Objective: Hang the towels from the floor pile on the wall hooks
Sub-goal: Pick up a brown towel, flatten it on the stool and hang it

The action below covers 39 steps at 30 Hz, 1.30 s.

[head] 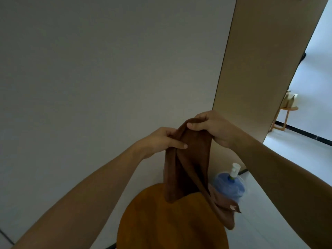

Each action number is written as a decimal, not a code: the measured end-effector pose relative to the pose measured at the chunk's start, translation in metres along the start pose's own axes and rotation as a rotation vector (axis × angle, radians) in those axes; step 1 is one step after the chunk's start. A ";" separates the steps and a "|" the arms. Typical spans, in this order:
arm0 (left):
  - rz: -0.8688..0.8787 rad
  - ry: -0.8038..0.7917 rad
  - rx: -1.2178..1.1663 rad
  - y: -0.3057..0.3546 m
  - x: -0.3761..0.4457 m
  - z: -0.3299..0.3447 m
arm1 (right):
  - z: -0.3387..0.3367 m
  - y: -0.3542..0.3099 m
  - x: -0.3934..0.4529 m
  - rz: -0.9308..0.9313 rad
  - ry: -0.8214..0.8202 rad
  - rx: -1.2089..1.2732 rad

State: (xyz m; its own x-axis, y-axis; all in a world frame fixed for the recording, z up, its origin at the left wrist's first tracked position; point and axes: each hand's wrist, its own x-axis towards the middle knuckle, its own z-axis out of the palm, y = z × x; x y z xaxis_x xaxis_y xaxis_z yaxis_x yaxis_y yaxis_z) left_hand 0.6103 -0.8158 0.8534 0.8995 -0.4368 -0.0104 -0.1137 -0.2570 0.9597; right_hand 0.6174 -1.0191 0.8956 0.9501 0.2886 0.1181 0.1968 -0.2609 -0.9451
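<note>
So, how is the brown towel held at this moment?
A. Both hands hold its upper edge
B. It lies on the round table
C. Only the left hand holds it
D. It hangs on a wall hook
A: the left hand and the right hand both grip the top of the brown towel, which hangs down in front of the wall.

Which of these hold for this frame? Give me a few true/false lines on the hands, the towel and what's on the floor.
1. Both hands hold the brown towel. True: the left hand and the right hand grip its top edge.
2. The towel already hangs on a wall hook. False: no hook is in view; it hangs from the hands.
3. A blue water jug stands on the floor by the wall. True.
4. The round wooden table below the hands is white. False: it is orange-brown.
5. The right hand is empty. False: its fingers pinch the towel.
</note>
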 end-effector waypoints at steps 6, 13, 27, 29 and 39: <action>-0.103 0.212 0.139 -0.021 0.005 -0.014 | -0.022 0.022 0.029 0.047 -0.007 0.078; -0.191 0.445 0.322 -0.015 -0.016 -0.016 | -0.060 0.048 0.040 0.065 -0.042 0.127; -0.314 0.739 0.049 0.013 -0.094 -0.014 | -0.114 0.052 0.045 0.075 -0.092 0.381; -0.265 0.744 -0.094 0.010 -0.092 -0.017 | -0.116 0.050 0.054 0.077 -0.124 0.456; -0.180 1.041 -0.429 -0.017 -0.031 -0.075 | -0.094 0.047 0.127 0.113 0.077 0.461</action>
State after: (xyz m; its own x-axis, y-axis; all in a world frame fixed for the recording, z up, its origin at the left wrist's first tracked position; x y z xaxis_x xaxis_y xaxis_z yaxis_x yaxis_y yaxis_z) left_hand 0.6160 -0.7335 0.8588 0.8237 0.5558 -0.1123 0.0264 0.1602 0.9867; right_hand 0.7697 -1.0809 0.8952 0.9779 0.2085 0.0128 -0.0200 0.1545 -0.9878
